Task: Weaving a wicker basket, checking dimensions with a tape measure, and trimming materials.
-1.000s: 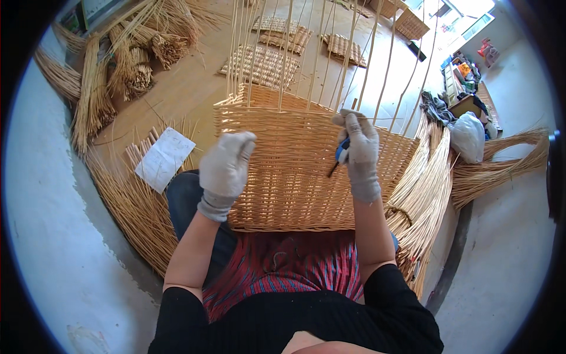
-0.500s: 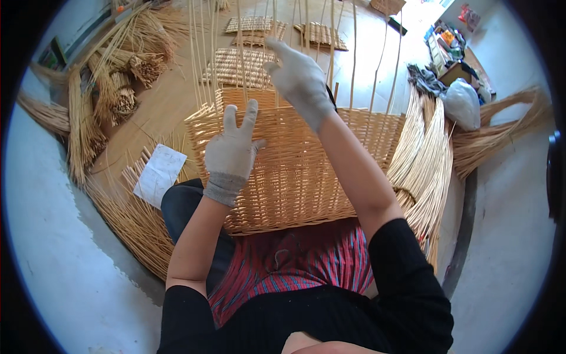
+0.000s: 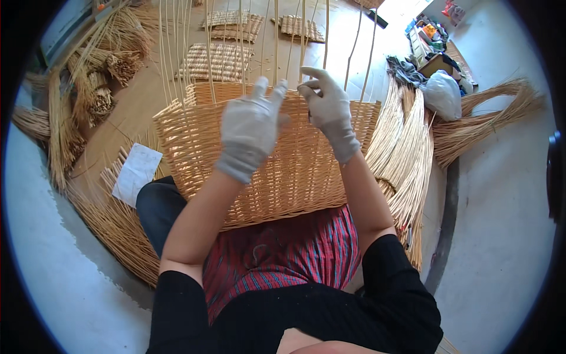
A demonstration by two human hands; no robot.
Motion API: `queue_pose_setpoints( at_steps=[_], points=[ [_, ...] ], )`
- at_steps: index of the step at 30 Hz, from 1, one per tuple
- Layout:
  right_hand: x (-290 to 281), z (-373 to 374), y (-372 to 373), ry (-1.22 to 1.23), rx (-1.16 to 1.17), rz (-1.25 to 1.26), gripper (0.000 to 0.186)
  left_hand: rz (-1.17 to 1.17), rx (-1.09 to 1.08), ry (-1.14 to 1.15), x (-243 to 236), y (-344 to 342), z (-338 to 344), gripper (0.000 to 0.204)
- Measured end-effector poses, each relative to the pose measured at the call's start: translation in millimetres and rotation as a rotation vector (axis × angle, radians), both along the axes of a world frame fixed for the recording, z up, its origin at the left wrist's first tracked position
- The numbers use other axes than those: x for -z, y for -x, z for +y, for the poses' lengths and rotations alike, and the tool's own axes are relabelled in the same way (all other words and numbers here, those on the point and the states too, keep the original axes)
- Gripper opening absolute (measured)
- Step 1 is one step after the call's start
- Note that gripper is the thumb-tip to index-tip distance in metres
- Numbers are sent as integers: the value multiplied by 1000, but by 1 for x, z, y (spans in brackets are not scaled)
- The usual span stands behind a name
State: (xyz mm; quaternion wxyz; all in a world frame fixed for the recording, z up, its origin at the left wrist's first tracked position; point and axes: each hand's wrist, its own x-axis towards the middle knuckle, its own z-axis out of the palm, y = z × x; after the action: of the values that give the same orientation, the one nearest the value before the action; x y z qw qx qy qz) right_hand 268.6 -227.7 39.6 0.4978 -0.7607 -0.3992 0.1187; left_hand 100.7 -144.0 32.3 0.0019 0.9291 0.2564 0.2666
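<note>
Basket (image 3: 306,171) stands at the lap, long axis running left to right, rim (image 3: 367,104) away from the body. Both hands are over its near wall. The right hand (image 3: 311,88), fingers bent at the rim, is nearer the right-hand stakes (image 3: 326,35); whether it grips anything cannot be told. The left hand (image 3: 254,115), blurred, has fingers spread, apparently holding nothing. Against half a second earlier, the right has drawn back from beyond the rim; the left has risen.

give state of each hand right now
Left hand: looks open, in front of the woven basket.
Right hand: partly curled; cannot tell whether it holds anything.
</note>
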Motion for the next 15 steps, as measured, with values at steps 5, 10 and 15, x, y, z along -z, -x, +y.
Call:
queue_pose_setpoints(
  at_steps=[5, 10, 15],
  points=[
    [-32, 44, -11, 134, -171, -927, 45, 176, -125, 235, 16, -31, -22, 80],
    [-13, 3, 12, -258, -55, -50, 49, 103, -20, 211, 21, -16, -15, 64],
    [60, -71, 84, 35, -268, 250, 71, -403, 436, 910, 42, 43, -44, 32]
  ],
)
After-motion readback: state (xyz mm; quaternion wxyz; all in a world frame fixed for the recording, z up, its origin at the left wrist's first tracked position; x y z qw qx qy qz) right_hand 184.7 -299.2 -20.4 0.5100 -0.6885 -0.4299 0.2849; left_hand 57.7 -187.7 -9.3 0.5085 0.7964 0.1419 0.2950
